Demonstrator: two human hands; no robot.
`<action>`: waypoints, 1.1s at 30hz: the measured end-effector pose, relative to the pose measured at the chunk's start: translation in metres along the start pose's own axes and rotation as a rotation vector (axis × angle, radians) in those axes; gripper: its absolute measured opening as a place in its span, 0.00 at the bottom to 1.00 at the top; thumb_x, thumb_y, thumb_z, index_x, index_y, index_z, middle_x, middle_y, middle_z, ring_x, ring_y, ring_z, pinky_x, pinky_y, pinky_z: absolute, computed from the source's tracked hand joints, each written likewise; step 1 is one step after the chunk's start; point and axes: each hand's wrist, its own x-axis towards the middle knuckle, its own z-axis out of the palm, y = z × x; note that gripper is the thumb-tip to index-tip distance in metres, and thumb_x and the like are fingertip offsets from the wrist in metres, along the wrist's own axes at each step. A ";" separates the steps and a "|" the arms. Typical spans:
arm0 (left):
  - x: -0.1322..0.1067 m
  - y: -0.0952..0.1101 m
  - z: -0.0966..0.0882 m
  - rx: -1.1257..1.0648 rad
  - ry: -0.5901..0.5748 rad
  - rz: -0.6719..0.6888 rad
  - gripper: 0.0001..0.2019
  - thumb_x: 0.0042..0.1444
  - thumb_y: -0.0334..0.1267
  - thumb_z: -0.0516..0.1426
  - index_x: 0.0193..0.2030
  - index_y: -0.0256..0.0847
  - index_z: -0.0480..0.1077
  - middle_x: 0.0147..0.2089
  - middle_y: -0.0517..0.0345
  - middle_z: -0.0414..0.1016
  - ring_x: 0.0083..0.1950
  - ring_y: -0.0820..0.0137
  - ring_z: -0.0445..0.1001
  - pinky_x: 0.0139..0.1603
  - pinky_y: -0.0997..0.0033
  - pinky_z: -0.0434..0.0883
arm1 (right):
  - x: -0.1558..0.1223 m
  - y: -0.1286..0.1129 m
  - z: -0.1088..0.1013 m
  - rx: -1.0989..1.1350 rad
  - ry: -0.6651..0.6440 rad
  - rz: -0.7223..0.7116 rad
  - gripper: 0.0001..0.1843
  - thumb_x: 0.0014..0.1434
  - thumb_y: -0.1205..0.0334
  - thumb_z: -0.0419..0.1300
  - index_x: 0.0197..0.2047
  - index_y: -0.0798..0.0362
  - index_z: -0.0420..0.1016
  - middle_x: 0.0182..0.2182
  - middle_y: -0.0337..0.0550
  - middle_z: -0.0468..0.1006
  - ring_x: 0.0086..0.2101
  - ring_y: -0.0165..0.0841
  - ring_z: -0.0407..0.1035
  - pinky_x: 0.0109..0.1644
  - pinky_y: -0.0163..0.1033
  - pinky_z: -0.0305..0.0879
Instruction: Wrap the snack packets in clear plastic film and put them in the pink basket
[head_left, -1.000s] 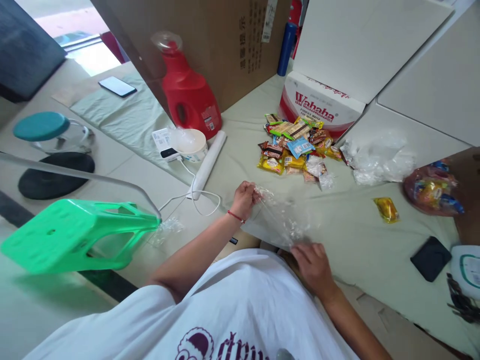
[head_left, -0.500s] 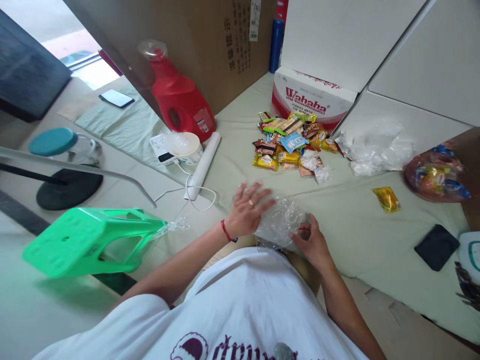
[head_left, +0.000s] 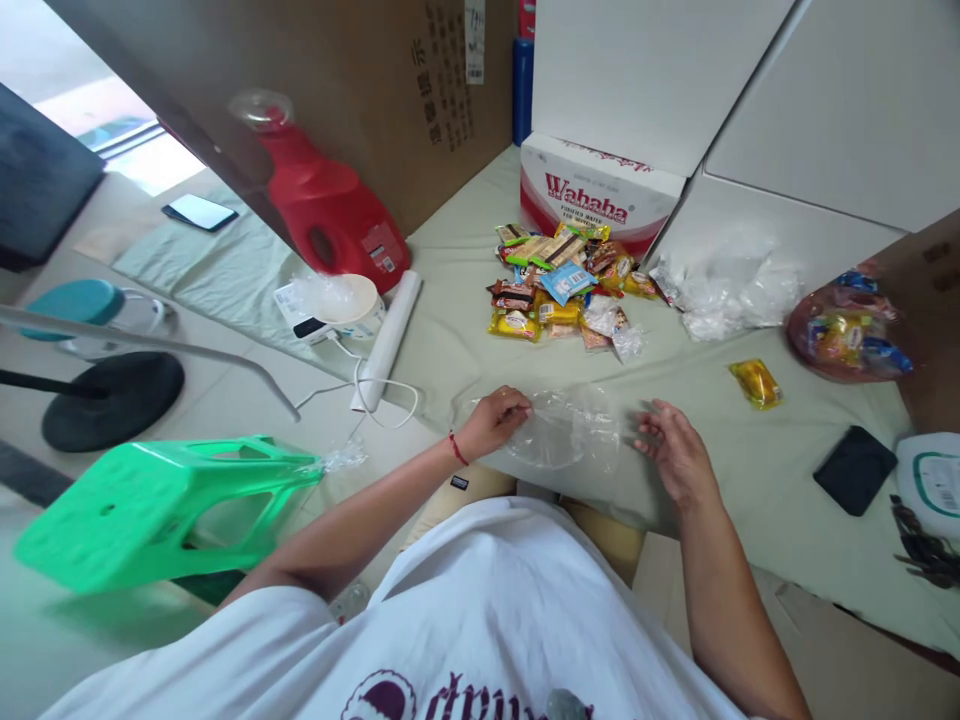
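My left hand (head_left: 496, 422) pinches the edge of a clear plastic bag (head_left: 574, 430), which hangs out to the right over the table's front edge. To the right of the bag, my right hand (head_left: 675, 450) has its fingers spread and holds nothing. Beyond the bag lies a pile of wrapped snacks (head_left: 559, 280) in yellow, brown, green and blue packets. One yellow snack packet (head_left: 756, 384) lies apart, to the right of the pile.
Behind the pile stands a Wahaha carton (head_left: 600, 195). Crumpled clear bags (head_left: 742, 290) and a round container of snacks (head_left: 847, 335) are at the right, near a black pouch (head_left: 855, 470). At left are a red jug (head_left: 337, 205), a white roll (head_left: 390, 335) and a green stool (head_left: 172, 510).
My left hand has closed on the bag's edge. My right hand has moved right, off the bag, and opened. The bag is now stretched out flatter. The view has shifted slightly.
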 end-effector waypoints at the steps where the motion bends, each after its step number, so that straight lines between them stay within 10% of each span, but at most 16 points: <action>1: 0.000 0.002 0.003 -0.011 0.038 -0.039 0.13 0.68 0.45 0.55 0.36 0.41 0.74 0.35 0.54 0.76 0.38 0.69 0.72 0.40 0.70 0.68 | -0.004 0.004 0.003 0.009 -0.008 -0.011 0.40 0.49 0.32 0.73 0.59 0.42 0.71 0.48 0.44 0.80 0.46 0.36 0.73 0.42 0.39 0.75; 5: 0.000 0.009 0.014 -0.039 0.113 -0.129 0.12 0.64 0.44 0.58 0.34 0.40 0.75 0.31 0.58 0.73 0.33 0.72 0.68 0.37 0.71 0.65 | -0.020 0.026 0.027 -0.022 -0.155 0.073 0.58 0.41 0.42 0.80 0.70 0.39 0.58 0.50 0.46 0.82 0.51 0.39 0.75 0.50 0.42 0.75; 14: 0.004 0.005 0.000 -0.523 0.008 -0.416 0.20 0.50 0.56 0.67 0.30 0.40 0.70 0.23 0.68 0.62 0.24 0.78 0.56 0.26 0.76 0.52 | 0.009 0.016 0.024 -0.018 -0.148 0.171 0.32 0.34 0.53 0.83 0.43 0.51 0.81 0.28 0.36 0.80 0.26 0.27 0.70 0.34 0.34 0.69; 21: 0.008 0.007 -0.006 -0.210 0.257 -0.372 0.19 0.59 0.59 0.59 0.37 0.43 0.69 0.25 0.66 0.62 0.28 0.73 0.60 0.31 0.72 0.59 | 0.015 0.003 0.010 -0.054 -0.136 0.163 0.31 0.35 0.51 0.83 0.43 0.51 0.83 0.29 0.37 0.80 0.27 0.25 0.70 0.35 0.32 0.70; 26: 0.024 0.042 0.026 0.329 -0.003 0.004 0.26 0.54 0.61 0.66 0.48 0.42 0.75 0.49 0.46 0.77 0.53 0.55 0.70 0.54 0.55 0.65 | 0.015 -0.001 0.021 -0.060 -0.173 0.147 0.34 0.36 0.49 0.83 0.46 0.49 0.80 0.29 0.36 0.81 0.26 0.26 0.70 0.34 0.33 0.69; 33: 0.058 0.027 0.055 0.077 -0.145 -0.156 0.09 0.59 0.42 0.63 0.31 0.40 0.74 0.35 0.55 0.76 0.42 0.64 0.72 0.47 0.64 0.68 | 0.017 -0.005 0.016 -0.098 -0.158 0.103 0.36 0.37 0.50 0.82 0.49 0.48 0.77 0.27 0.31 0.77 0.25 0.25 0.68 0.33 0.32 0.67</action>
